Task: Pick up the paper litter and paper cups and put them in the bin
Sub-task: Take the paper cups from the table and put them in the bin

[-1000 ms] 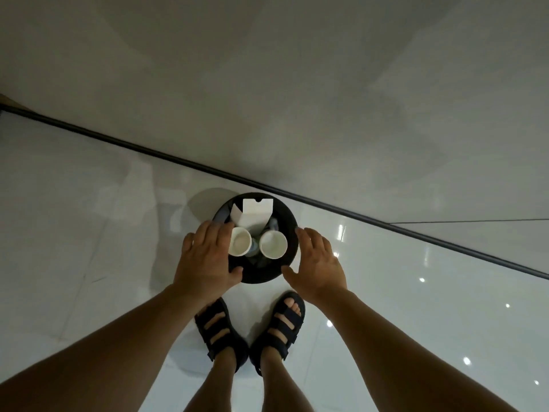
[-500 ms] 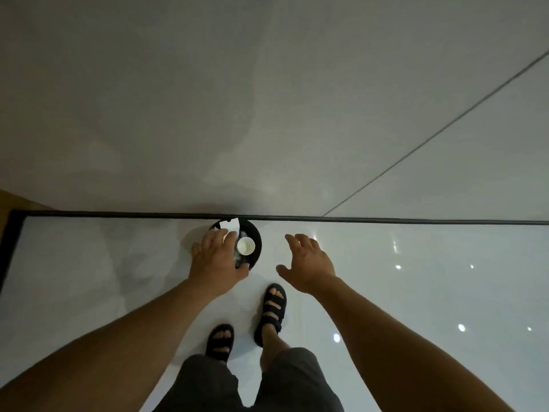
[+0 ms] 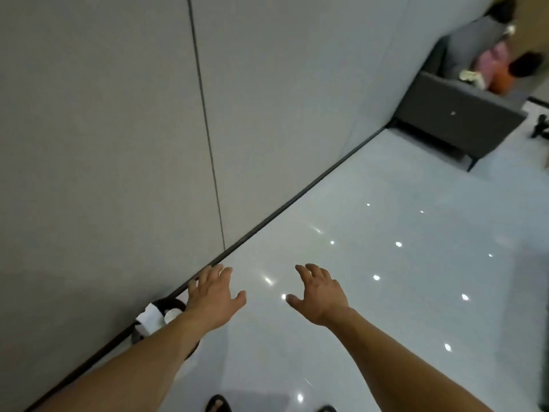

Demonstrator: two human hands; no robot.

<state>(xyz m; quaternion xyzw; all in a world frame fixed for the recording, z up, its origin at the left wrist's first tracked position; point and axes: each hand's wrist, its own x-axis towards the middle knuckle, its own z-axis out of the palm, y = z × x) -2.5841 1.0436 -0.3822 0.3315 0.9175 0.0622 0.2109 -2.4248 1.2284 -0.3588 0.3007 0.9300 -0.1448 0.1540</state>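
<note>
A round black bin [image 3: 166, 303] stands on the floor against the wall at lower left, half hidden under my left forearm. Inside it I see white paper litter [image 3: 150, 318] and the rim of a white paper cup [image 3: 171, 316]. My left hand [image 3: 212, 294] hovers past the bin with fingers spread and holds nothing. My right hand [image 3: 320, 292] is stretched out over the glossy floor, fingers relaxed and empty.
A grey wall [image 3: 118, 144] with a dark skirting line runs diagonally on the left. Shiny white floor [image 3: 386, 292] fills the right. A dark grey sofa [image 3: 457, 120] with pink and orange items stands at the far upper right. My sandalled feet [image 3: 218, 404] show at the bottom edge.
The view has swung up and to the right, away from the bin. My left hand has left the bin rim, and both hands now hang open over the floor.
</note>
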